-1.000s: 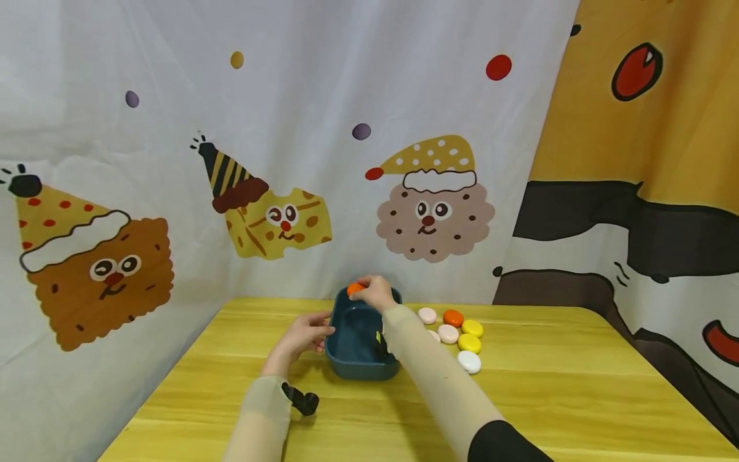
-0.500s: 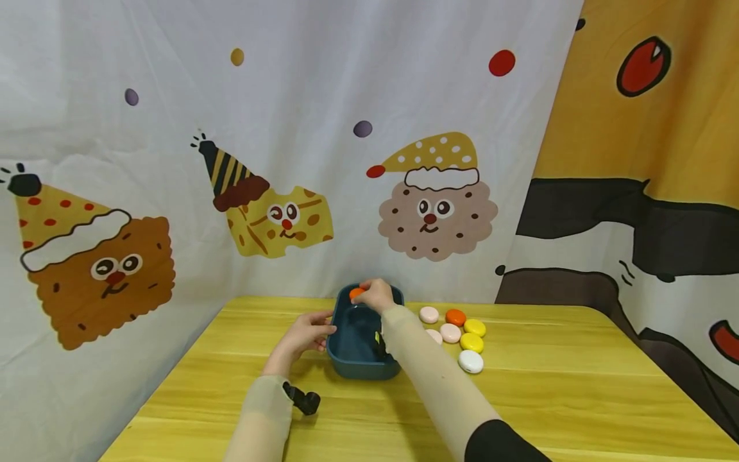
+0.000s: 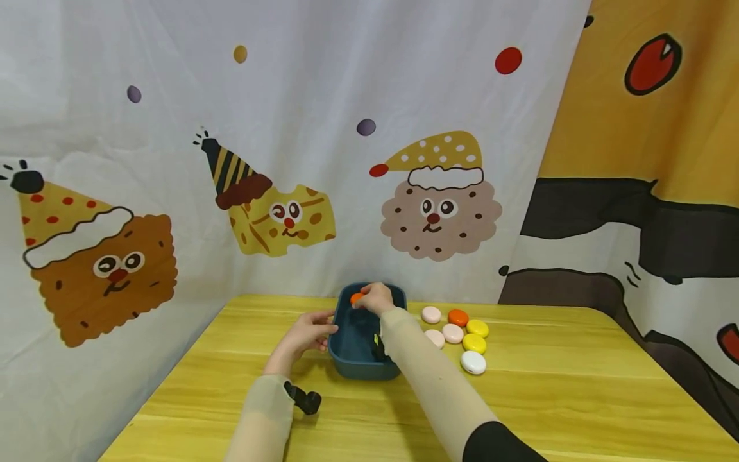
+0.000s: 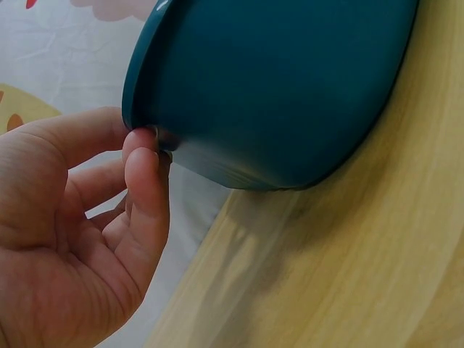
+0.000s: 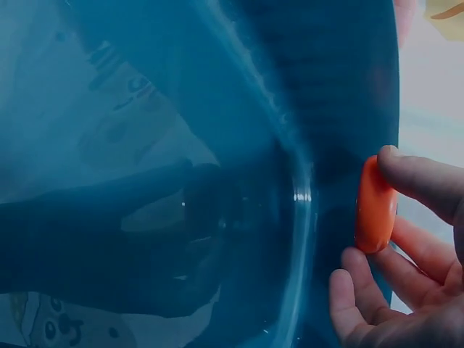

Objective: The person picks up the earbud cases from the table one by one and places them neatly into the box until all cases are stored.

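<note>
Right hand (image 3: pixel 378 299): pinching orange disc (image 3: pixel 356 299) inside bin (image 3: pixel 363 371)
Left hand (image 3: pixel 306 333): gripping bin from its left
Loose discs (image 3: pixel 453 333): lying right of bin

Looks like smooth plastic in the box (image 3: pixel 362 371), glossy and reflective inside. Shows a smooth gloss on the held disc (image 5: pixel 375 210) and the white disc (image 3: pixel 473 362). Appears as satiny grained wood on the surface (image 3: pixel 577 385), as matt, creased cloth in the curtain (image 3: pixel 312 83).

Head view wide, forward and down, wrist views close (all sharing the bin (image 3: pixel 364 370))
</note>
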`<state>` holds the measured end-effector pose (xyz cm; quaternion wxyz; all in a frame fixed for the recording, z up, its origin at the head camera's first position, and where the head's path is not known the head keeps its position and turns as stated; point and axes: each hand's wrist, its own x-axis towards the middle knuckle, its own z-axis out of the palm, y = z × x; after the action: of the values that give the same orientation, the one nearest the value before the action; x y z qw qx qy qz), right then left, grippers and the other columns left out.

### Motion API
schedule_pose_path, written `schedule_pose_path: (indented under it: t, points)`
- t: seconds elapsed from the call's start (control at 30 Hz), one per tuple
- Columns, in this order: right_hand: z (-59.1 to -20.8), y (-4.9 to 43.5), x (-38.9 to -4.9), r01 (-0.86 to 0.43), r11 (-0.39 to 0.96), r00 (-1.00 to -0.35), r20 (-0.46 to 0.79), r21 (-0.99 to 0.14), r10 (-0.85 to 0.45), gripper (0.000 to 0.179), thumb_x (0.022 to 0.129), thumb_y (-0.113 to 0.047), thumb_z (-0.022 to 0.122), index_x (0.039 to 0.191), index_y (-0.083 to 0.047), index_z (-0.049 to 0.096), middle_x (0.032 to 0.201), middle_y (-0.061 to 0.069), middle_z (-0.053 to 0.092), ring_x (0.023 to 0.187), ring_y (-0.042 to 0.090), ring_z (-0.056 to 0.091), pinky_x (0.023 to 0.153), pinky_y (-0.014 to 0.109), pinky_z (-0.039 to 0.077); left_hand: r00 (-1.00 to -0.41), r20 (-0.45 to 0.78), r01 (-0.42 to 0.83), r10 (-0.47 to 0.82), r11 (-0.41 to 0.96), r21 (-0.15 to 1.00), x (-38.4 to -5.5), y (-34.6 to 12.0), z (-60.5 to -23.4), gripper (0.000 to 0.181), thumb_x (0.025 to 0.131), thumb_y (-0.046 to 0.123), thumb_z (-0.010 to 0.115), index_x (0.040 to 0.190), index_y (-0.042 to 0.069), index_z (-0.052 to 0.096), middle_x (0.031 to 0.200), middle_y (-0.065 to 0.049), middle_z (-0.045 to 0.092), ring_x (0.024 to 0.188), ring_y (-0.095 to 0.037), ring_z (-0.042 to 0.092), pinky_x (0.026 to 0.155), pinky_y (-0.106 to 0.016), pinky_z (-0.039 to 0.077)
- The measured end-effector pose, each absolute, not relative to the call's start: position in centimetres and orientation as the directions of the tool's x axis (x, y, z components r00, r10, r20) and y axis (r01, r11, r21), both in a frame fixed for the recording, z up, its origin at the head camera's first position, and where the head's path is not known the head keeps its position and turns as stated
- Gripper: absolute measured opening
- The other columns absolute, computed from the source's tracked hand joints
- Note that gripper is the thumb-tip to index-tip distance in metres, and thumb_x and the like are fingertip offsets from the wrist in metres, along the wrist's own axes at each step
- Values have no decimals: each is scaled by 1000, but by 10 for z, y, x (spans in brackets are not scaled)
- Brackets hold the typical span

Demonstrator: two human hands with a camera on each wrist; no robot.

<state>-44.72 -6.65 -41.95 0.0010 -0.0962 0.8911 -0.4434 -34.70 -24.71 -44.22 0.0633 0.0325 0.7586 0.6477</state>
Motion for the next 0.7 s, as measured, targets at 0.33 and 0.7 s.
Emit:
schedule_pose_path:
  t: [0.33, 0.7]
  points:
    - [-424, -69, -450, -171, 621, -982, 84, -765, -167, 45, 71, -14, 86, 111, 0, 72, 104, 13, 67, 88, 27, 61, 81, 37, 52, -989, -50, -29, 137, 155, 987, -349, -248, -443, 54, 94, 6, 61, 145, 0, 43, 114, -18, 55, 52, -13, 51, 52, -26, 49]
    - [-426, -70, -452, -169, 634, -983, 80, -754, -167, 47, 72, -16, 86, 113, 0, 70, 107, 14, 67, 92, 28, 62, 81, 39, 53, -989, -56, -34, 140, 155, 987, -348, -247, -441, 55, 94, 6, 61, 145, 0, 42, 116, -18, 54, 52, -12, 52, 52, -26, 49]
